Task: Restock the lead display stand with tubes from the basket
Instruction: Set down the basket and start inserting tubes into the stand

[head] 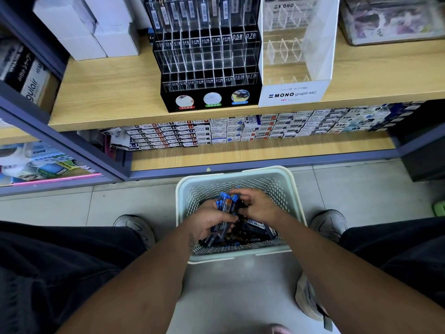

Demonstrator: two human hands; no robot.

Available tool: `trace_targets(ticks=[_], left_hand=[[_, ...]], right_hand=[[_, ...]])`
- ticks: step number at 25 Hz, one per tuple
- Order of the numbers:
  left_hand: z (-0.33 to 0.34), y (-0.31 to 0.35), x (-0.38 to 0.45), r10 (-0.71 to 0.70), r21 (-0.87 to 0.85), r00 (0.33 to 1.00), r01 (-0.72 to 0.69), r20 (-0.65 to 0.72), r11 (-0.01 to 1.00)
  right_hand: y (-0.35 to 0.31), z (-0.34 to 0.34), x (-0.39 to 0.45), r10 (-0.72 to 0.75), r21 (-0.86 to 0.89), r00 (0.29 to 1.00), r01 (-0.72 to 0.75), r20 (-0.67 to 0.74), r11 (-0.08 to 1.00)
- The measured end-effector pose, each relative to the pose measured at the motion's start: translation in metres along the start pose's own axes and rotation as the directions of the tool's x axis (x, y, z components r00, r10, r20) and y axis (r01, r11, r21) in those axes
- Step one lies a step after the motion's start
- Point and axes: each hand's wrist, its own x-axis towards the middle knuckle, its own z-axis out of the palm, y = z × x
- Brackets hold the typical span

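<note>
A pale green perforated basket (292, 189) stands on the floor between my feet, with many dark and blue lead tubes (257, 227) lying in it. Both hands are inside it. My left hand (207, 221) grips a bundle of several blue-capped tubes (225, 203) held upright. My right hand (257, 206) curls its fingers over the top of that bundle. The black lead display stand (209, 75) sits on the wooden shelf above; its upper row holds tubes, while its lower tiers of clear slots look bare.
A white and clear MONO graph MG stand (296, 92) is right of the black stand. White boxes (96, 32) sit on the shelf (108, 97) to its left. Rows of small refill boxes (240, 131) fill the lower shelf. My shoes (137, 227) flank the basket on grey tiles.
</note>
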Motion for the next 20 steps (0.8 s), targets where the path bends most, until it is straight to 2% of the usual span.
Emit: trace_targets(ticks=[4, 7, 10, 12, 16, 20], left_hand=[[0.0, 0.0, -0.001, 0.003, -0.006, 1.0, -0.003, -0.017, 1.0], [0.0, 0.001, -0.004, 0.009, 0.009, 1.0, -0.01, 0.026, 1.0], [-0.002, 0.002, -0.003, -0.04, 0.037, 0.998, 0.038, 0.048, 0.999], [-0.003, -0.002, 0.004, -0.076, 0.058, 0.997, 0.076, 0.006, 0.995], [-0.001, 0.004, -0.003, -0.099, -0.069, 0.993, 0.095, -0.056, 0.993], [-0.002, 0.004, 0.0, -0.096, -0.127, 0.99, 0.083, -0.102, 0.989]], right_hand=[[0.0, -0.002, -0.003, -0.011, 0.026, 1.0, 0.012, -0.022, 1.0], [-0.002, -0.003, -0.008, -0.003, -0.072, 1.0, 0.002, -0.021, 0.997], [0.001, -0.004, -0.007, -0.007, -0.105, 0.999, 0.002, -0.051, 0.994], [0.001, -0.005, -0.007, 0.0, -0.096, 0.995, -0.01, -0.104, 0.995], [-0.003, -0.014, -0.011, 0.01, -0.137, 0.985, -0.034, -0.171, 0.99], [-0.006, -0.016, -0.014, -0.007, -0.202, 0.992, -0.02, -0.129, 0.979]])
